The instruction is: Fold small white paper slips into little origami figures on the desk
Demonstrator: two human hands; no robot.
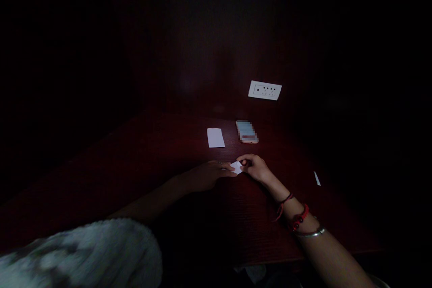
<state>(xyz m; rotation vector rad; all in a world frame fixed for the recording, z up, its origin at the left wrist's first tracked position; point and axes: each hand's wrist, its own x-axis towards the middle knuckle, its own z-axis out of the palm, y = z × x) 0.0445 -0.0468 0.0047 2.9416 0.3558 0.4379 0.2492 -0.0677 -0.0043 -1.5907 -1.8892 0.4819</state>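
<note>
A small piece of folded white paper (237,168) lies between my two hands, low over or on the dark red table (189,144). My left hand (214,174), with a ring on one finger, grips its left side with thumb and fingers. From the right, my right hand (255,167) pinches the paper's right edge and corner. Part of the paper is hidden under the left fingers. Beyond my hands rests a flat white sheet of paper (215,137), which neither hand touches.
A phone (247,132) with a blurred-out screen lies beyond my right hand. A white wall socket (265,90) is set in the dark wall behind it. To the right lies a narrow white paper strip (317,178). The surroundings are very dark.
</note>
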